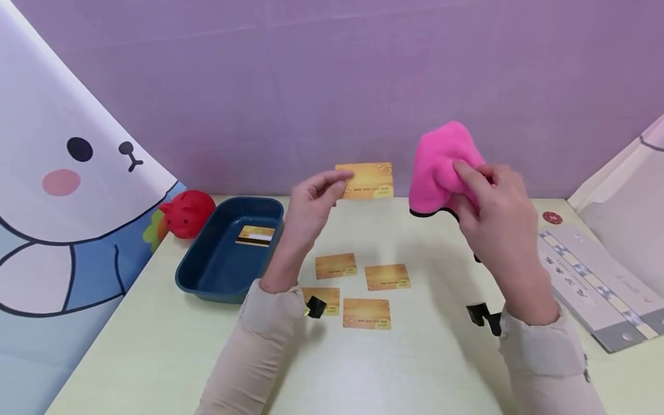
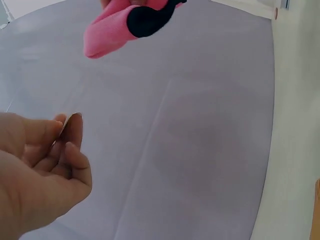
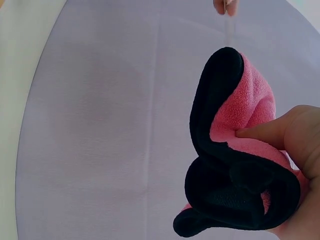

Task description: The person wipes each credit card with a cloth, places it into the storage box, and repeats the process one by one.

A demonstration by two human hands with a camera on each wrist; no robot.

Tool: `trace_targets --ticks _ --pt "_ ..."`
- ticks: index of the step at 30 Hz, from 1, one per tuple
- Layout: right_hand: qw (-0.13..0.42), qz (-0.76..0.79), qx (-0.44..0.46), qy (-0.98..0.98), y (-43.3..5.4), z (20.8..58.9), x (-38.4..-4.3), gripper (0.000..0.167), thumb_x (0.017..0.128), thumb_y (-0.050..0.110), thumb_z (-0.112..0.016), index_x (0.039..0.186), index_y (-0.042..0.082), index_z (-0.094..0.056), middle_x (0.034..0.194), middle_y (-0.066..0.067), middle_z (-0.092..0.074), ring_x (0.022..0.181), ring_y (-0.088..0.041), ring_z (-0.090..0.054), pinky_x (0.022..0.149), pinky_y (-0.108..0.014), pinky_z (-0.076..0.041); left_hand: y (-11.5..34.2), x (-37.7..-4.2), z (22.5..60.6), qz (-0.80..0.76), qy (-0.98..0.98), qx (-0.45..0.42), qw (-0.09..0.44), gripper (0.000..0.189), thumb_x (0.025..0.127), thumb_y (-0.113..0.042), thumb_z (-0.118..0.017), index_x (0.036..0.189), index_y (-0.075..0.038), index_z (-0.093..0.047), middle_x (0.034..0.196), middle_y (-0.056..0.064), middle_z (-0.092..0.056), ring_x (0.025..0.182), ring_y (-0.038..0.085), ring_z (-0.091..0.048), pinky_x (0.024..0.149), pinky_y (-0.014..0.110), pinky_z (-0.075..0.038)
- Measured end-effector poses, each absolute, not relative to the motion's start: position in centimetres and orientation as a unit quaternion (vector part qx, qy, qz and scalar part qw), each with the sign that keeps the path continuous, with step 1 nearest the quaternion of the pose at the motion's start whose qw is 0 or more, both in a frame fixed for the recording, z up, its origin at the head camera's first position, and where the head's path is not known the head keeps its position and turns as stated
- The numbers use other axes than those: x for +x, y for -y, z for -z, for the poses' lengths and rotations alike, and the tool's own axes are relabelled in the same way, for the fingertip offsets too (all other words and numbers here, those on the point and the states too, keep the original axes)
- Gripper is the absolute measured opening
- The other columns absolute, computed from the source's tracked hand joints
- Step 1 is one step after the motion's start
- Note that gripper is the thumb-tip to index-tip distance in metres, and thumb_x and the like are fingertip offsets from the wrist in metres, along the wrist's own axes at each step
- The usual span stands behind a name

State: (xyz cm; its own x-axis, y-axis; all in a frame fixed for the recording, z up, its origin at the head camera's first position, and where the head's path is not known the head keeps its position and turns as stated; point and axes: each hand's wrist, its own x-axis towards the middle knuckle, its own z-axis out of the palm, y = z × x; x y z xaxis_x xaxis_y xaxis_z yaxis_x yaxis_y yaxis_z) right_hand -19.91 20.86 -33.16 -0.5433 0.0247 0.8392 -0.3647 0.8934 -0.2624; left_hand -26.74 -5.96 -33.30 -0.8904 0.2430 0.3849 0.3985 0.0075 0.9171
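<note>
My left hand (image 1: 310, 208) pinches a gold bank card (image 1: 370, 181) by its left edge, raised over the back of the table with its printed face toward the head camera. In the left wrist view the card shows only as a thin edge between thumb and fingers. My right hand (image 1: 495, 216) grips a bunched pink cloth (image 1: 441, 167) with black edging, held to the right of the card and apart from it. The right wrist view shows the folded black trim (image 3: 205, 110) and the thumb pressed into the pink fabric.
Several gold cards (image 1: 366, 314) lie on the table below the hands. To the left stands a dark blue tray (image 1: 189, 288) with one card (image 1: 255, 235) inside, stripe up. A red piggy bank (image 1: 188, 213) sits behind it. At right are a grey booklet (image 1: 596, 282) and a red chip (image 1: 552, 218).
</note>
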Motion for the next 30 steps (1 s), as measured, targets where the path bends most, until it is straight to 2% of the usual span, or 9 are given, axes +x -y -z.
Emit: trace_targets --ticks 4,8,14,17,19,21,23,25,30 --pt "0.462 -0.21 0.099 0.856 -20.8 33.0 -19.8 0.038 0.09 0.006 -0.06 0.127 0.01 -0.07 0.111 -0.027 -0.063 0.098 -0.045 -0.055 0.069 -0.059 -0.045 6.1 -26.9 33.4 0.621 0.74 -0.255 0.032 0.041 0.099 -0.003 -0.056 0.139 -0.01 -0.059 0.14 0.004 -0.059 0.109 0.016 -0.056 0.086 0.027 -0.047" --pt "0.463 -0.213 0.097 0.855 -20.9 33.0 -19.9 0.038 0.09 0.006 -0.06 0.127 0.011 -0.07 0.112 -0.027 -0.063 0.099 -0.045 -0.056 0.07 -0.06 -0.045 5.9 -27.1 33.7 0.572 0.773 -0.265 0.064 0.041 0.097 0.0 -0.057 0.136 -0.013 -0.062 0.139 0.004 -0.06 0.114 0.018 -0.06 0.089 0.03 -0.049" --pt "0.468 -0.22 0.098 0.85 -20.9 32.9 -20.0 0.038 0.09 0.006 -0.061 0.126 0.01 -0.07 0.111 -0.028 -0.063 0.099 -0.046 -0.056 0.072 -0.061 -0.045 5.7 -27.3 34.0 0.586 0.766 -0.233 0.123 0.023 0.1 -0.016 -0.062 0.12 -0.012 -0.072 0.104 0.006 -0.072 0.087 0.021 -0.067 0.068 0.028 -0.05" --pt "0.468 -0.223 0.099 0.849 -20.9 32.9 -20.0 0.038 0.09 0.006 -0.061 0.127 0.01 -0.07 0.111 -0.029 -0.063 0.099 -0.046 -0.056 0.072 -0.06 -0.044 5.7 -27.5 34.1 0.596 0.76 -0.218 0.14 0.017 0.099 -0.022 -0.065 0.097 -0.007 -0.073 0.079 0.004 -0.06 0.069 0.022 -0.054 0.058 0.027 -0.041" --pt "0.468 -0.225 0.099 0.849 -21.0 33.0 -20.1 0.038 0.09 0.006 -0.061 0.127 0.009 -0.07 0.111 -0.029 -0.063 0.099 -0.046 -0.056 0.073 -0.06 -0.044 5.7 -27.6 34.1 0.596 0.762 -0.209 0.144 0.024 0.098 -0.025 -0.067 0.084 -0.006 -0.067 0.077 0.001 -0.049 0.069 0.021 -0.045 0.059 0.027 -0.036" --pt "0.466 -0.227 0.099 0.849 -21.1 33.0 -20.1 0.038 0.09 0.006 -0.061 0.127 0.009 -0.07 0.111 -0.029 -0.063 0.099 -0.046 -0.056 0.074 -0.06 -0.044 5.6 -27.7 34.2 0.598 0.762 -0.205 0.14 0.03 0.099 -0.026 -0.065 0.079 -0.005 -0.059 0.079 0.0 -0.045 0.071 0.02 -0.043 0.062 0.028 -0.035" --pt "0.467 -0.229 0.099 0.848 -21.0 32.9 -20.1 0.038 0.09 0.006 -0.062 0.127 0.009 -0.069 0.112 -0.03 -0.063 0.1 -0.046 -0.056 0.075 -0.06 -0.044 5.6 -27.8 34.3 0.608 0.755 -0.209 0.126 0.027 0.101 -0.025 -0.062 0.085 -0.003 -0.059 0.082 0.001 -0.048 0.076 0.02 -0.048 0.067 0.029 -0.043" --pt "0.468 -0.231 0.098 0.848 -21.0 32.9 -20.0 0.038 0.09 0.006 -0.062 0.127 0.009 -0.069 0.112 -0.03 -0.064 0.101 -0.046 -0.056 0.075 -0.06 -0.044 5.5 -27.9 34.3 0.623 0.744 -0.216 0.11 0.02 0.102 -0.02 -0.059 0.098 0.0 -0.063 0.086 0.003 -0.053 0.078 0.021 -0.053 0.072 0.032 -0.049" --pt "0.469 -0.237 0.093 0.846 -20.8 32.7 -19.7 0.038 0.091 0.006 -0.063 0.128 0.009 -0.069 0.112 -0.029 -0.064 0.102 -0.045 -0.056 0.076 -0.058 -0.043 5.1 -27.7 34.4 0.636 0.732 -0.223 0.101 0.025 0.101 -0.012 -0.059 0.12 0.002 -0.065 0.09 0.01 -0.06 0.077 0.018 -0.054 0.072 0.026 -0.051"
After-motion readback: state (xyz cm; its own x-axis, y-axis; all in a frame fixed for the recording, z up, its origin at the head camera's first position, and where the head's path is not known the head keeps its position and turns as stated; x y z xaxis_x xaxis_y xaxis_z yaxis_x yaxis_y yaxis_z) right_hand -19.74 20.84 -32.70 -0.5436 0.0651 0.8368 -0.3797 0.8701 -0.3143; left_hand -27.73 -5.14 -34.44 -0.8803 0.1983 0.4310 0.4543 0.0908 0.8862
